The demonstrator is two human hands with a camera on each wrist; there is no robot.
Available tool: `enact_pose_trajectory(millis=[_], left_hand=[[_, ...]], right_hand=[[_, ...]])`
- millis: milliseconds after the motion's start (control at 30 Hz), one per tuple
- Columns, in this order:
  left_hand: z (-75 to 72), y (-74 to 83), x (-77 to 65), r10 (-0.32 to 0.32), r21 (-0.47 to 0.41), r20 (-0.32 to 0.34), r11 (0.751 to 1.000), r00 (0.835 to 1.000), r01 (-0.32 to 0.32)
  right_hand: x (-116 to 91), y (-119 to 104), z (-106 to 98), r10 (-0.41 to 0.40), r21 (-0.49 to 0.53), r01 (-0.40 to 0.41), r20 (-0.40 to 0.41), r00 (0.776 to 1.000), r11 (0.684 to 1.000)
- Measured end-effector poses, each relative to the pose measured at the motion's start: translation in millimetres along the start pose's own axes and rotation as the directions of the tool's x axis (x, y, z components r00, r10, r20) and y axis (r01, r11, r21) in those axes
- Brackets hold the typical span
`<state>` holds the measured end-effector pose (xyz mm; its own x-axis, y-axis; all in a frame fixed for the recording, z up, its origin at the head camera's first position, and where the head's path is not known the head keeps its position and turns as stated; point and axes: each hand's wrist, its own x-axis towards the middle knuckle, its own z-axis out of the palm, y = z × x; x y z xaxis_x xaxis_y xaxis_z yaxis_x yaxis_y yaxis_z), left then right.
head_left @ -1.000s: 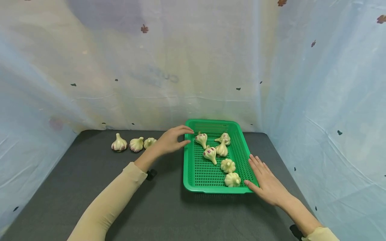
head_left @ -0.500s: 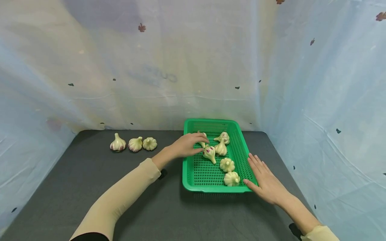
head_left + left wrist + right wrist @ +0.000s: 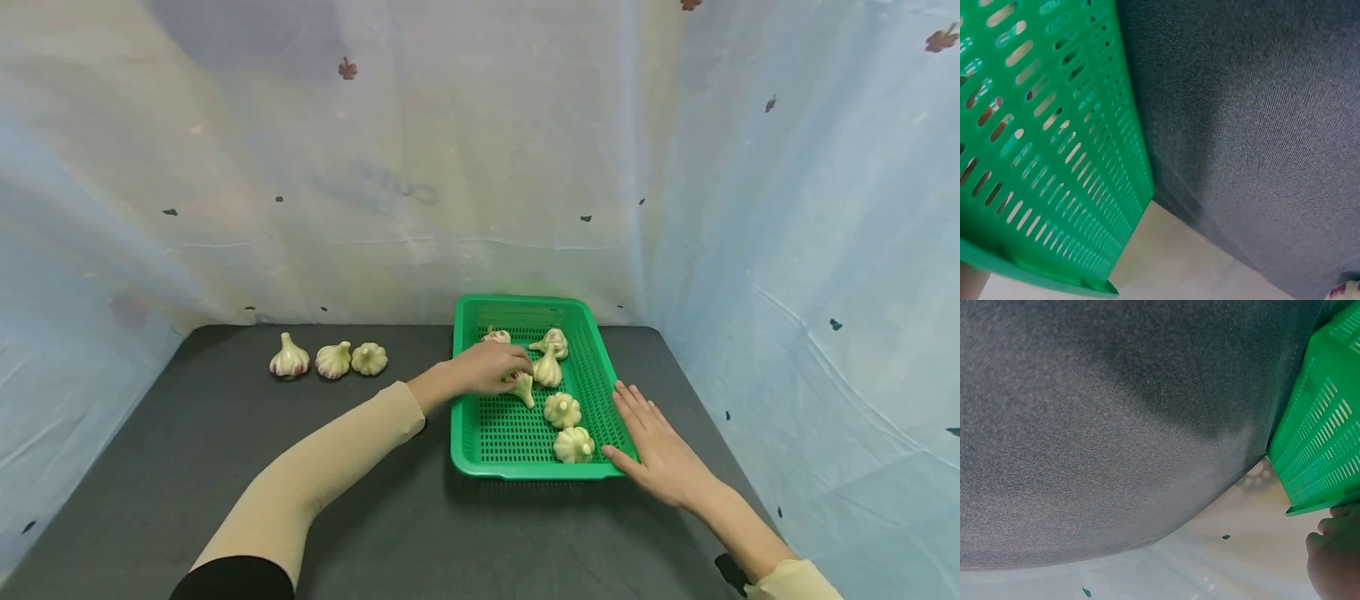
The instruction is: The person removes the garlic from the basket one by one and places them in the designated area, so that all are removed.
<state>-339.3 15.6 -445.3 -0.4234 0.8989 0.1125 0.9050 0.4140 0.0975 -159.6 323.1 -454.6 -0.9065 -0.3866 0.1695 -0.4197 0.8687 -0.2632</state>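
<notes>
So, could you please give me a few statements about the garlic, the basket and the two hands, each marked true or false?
1. Three garlic bulbs lie on the dark table, outside the green basket. True.
2. Those three are to the right of the basket. False: they lie to its left.
3. The right hand is at the basket's right side, its fingers straight. True.
4. Both hands are outside the basket. False: the left hand reaches into it, partly covering a bulb.
5. Several more bulbs lie inside the basket. True.
</notes>
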Motion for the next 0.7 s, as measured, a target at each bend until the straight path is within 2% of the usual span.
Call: enact_pose_trajectory(millis=[267,433,700], left_hand=[[1.0,4.4,9.9,-0.034,0.101,0.098,0.995,0.995,0.024],[4.7,4.2,13.7,-0.043,0.178,0.133,0.984,0.990,0.019],[11.1,1.4,17.9,-0.052,0.187,0.151,0.982,0.987,0.023]], right_hand=[[-0.2,-0.8,0.7,-0.003,-0.006,0.003,-0.007,1.000,1.000],[0.3,-1.0,0.7,0.001,-0.003,-0.001,-0.004,1.000,1.000],[0.5,-0.6,-0.1,0.007,-0.006,-0.007,-0.001,1.000,1.000]])
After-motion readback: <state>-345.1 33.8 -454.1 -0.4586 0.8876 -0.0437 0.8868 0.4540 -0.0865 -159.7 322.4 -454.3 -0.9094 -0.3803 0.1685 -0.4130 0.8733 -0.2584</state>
